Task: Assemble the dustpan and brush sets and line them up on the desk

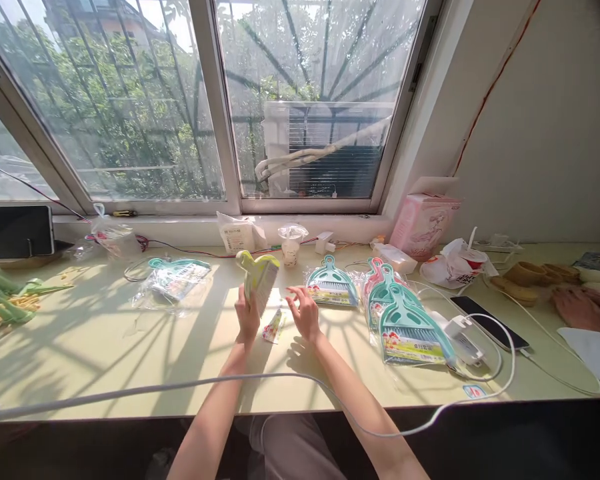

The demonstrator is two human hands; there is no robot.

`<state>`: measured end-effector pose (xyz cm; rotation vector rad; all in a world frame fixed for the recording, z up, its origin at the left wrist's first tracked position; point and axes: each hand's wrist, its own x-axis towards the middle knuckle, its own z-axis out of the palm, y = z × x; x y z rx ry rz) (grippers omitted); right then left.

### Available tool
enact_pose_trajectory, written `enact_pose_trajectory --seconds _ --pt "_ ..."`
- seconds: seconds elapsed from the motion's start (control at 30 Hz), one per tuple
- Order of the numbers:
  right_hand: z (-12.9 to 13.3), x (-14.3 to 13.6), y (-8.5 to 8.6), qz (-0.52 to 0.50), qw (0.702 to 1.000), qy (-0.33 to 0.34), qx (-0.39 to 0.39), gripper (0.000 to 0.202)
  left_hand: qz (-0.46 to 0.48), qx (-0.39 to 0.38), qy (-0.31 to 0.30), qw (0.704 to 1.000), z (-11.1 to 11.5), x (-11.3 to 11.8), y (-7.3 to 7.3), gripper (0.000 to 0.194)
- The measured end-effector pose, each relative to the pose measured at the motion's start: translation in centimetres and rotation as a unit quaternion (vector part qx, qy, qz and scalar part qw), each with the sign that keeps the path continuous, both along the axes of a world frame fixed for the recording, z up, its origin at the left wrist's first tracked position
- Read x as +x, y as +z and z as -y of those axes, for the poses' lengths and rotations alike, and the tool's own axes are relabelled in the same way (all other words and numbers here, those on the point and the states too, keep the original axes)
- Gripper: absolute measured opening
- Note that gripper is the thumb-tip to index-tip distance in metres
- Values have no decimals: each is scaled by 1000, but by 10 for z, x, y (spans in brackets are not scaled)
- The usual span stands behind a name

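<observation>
Dustpan (251,269) is showing smooth plastic; brush (267,287), rough bristles; clear plastic bag (173,288) is glinting, glossy; table (100,363) is looking smooth.

A long, pale yellow-green tabletop (105,363) runs beneath a broad window (150,120), its panes divided by grey metal frames (213,107). A low white ledge (195,231) lies between the sill and the table's back edge. Beyond the hazy glass stand security bars (325,40), leafy trees (145,140), part of a building (95,27) and, behind the right pane, an air-conditioner outdoor unit (335,150) crossed by pale wrapped pipes (310,157). A plain whitish wall (550,147) closes the right side, marked by a slanting reddish-brown line (501,73). Strong sunlight throws barred, leafy shadows across the tabletop; the space below it is dark.
</observation>
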<state>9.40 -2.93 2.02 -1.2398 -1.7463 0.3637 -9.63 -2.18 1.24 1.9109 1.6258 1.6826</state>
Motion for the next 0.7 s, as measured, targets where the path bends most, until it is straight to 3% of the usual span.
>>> enact_pose_trajectory --seconds 0.17,0.27,0.53,0.6,0.67,0.7 --pt "-7 0 -11 -163 985 -37 33 39 -126 53 -155 978 11 34 -16 60" --pt "-11 3 -8 -212 976 -44 25 48 -160 86 -167 969 11 36 -16 61" --pt "-12 10 16 -277 959 49 -21 35 -4 57 -177 983 9 33 -4 62" --pt "-12 16 19 -288 956 48 -28 32 76 39 -120 989 6 31 1 62" --pt "-12 26 22 -285 957 35 -29 26 196 39 19 980 0 17 9 62" --pt "-11 33 24 -262 964 24 -21 25 256 43 92 961 -4 6 15 61"
